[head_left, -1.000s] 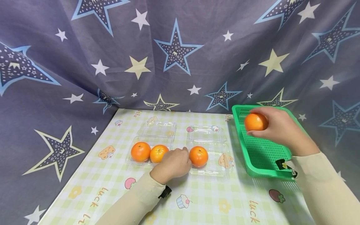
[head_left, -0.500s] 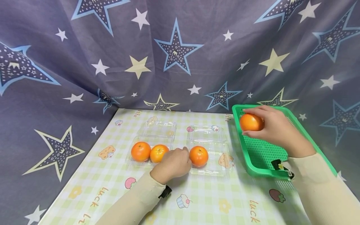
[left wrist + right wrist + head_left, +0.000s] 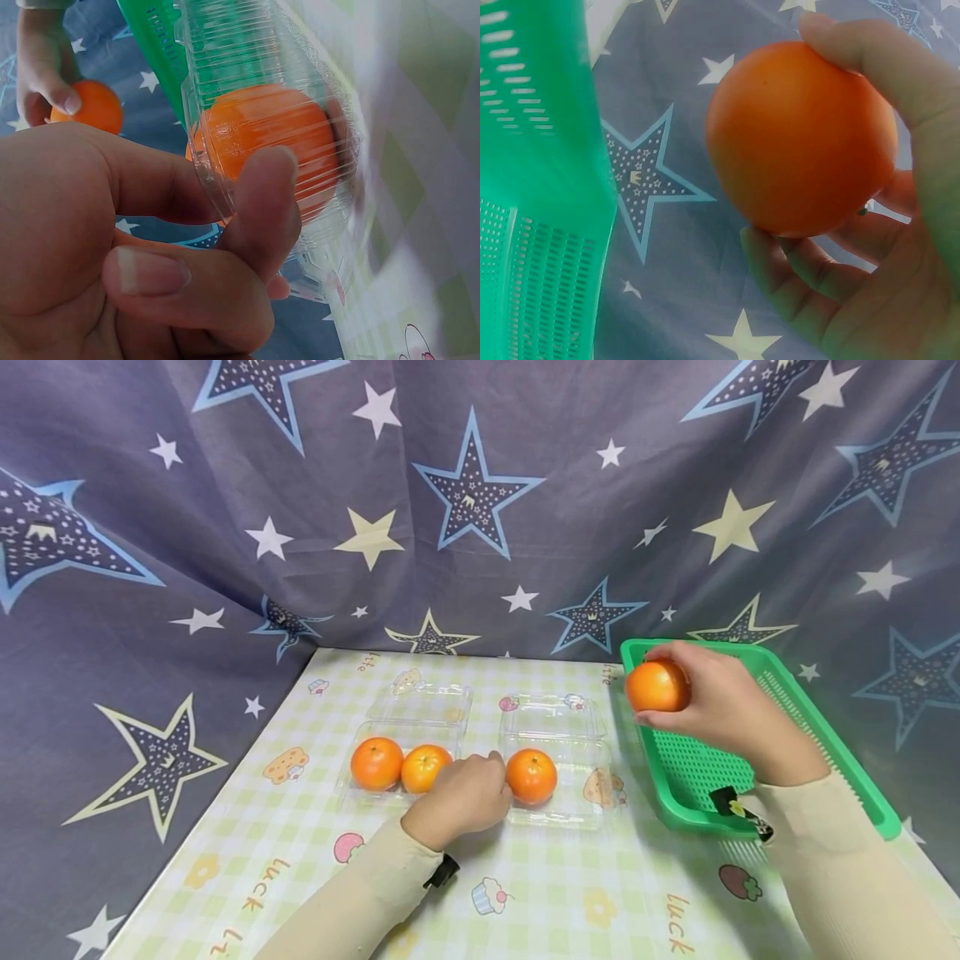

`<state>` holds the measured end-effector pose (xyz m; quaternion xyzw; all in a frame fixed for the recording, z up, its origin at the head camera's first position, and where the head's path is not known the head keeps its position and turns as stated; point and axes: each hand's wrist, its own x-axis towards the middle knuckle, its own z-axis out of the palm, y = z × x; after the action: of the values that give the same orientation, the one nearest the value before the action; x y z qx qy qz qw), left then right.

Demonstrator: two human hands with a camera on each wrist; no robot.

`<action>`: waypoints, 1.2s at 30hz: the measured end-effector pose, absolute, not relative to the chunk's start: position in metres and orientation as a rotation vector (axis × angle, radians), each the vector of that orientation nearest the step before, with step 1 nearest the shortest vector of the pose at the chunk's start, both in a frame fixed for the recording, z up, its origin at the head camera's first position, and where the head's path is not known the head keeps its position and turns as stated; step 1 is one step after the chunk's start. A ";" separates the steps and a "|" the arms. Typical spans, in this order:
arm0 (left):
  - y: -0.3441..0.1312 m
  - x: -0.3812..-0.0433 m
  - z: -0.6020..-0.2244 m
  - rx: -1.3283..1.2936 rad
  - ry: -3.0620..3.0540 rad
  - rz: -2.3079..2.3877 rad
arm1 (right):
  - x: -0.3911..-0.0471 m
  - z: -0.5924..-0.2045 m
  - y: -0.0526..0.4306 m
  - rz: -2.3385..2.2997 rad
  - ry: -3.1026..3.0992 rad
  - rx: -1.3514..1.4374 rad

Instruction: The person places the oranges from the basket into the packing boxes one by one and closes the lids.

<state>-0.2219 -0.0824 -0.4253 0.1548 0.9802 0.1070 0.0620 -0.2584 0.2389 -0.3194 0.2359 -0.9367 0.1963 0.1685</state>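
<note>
My right hand (image 3: 723,714) holds an orange (image 3: 654,687) just above the far left part of the green basket (image 3: 888,818). In the right wrist view thumb and fingers curve round this orange (image 3: 802,139). My left hand (image 3: 459,800) is at the left edge of the right clear plastic container (image 3: 581,814), its fingers gripping the rim in the left wrist view. Inside this container sits one orange (image 3: 531,777), seen through the ribbed wall (image 3: 255,135). The left clear plastic container (image 3: 360,735) has two oranges, one (image 3: 377,764) beside another (image 3: 423,768) partly hidden by my left hand.
Both containers have their lids (image 3: 551,718) folded back, away from me. A checked tablecloth (image 3: 540,893) with printed pictures covers the table. Behind the table hangs a grey star-patterned curtain (image 3: 480,602).
My right hand has moved left with the orange, from over the basket's inside to its left rim. The left hand and the containers have stayed in place.
</note>
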 end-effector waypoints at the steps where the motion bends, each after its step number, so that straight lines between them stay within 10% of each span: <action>1: -0.082 -0.222 -0.425 0.467 2.963 0.324 | -0.258 -0.319 0.238 0.561 -2.664 0.669; 36: -0.082 -0.222 -0.426 0.465 2.959 0.316 | -0.239 -0.344 0.209 0.714 -2.609 0.693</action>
<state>-0.2221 -0.0823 -0.4257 0.1540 0.9803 0.1048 0.0649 -0.2395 0.2086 -0.3435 0.2446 -0.9201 0.2517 0.1739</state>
